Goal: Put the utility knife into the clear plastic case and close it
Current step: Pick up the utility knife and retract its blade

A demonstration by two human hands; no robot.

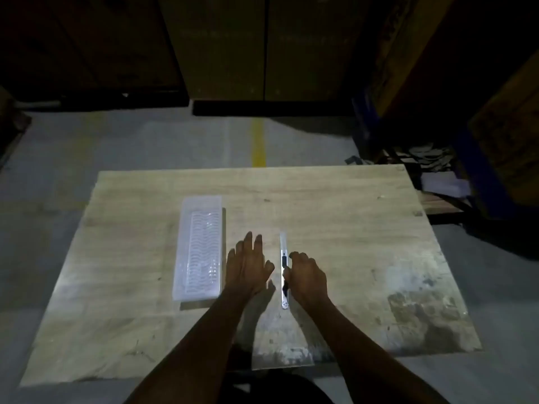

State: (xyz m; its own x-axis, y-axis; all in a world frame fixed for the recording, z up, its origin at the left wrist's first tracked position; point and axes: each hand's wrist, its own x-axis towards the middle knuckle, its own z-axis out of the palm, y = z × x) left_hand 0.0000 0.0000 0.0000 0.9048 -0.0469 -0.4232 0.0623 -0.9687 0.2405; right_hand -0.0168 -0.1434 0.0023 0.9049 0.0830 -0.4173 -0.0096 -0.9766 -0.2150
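Now the right hand (pixel 307 277) is curling its grip around the middle of the utility knife (pixel 283 271), which is lying lengthwise on the wooden tabletop (pixel 335 217); whether the fingers are fully clamping it cannot be told. Just left of that grip, the left hand (pixel 248 265) is hovering flat, fingers spread, holding nothing. Farther left, the clear plastic case (pixel 199 249) is lying closed.

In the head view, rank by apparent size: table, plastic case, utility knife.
1. Table
2. Plastic case
3. Utility knife, partly hidden by the right hand
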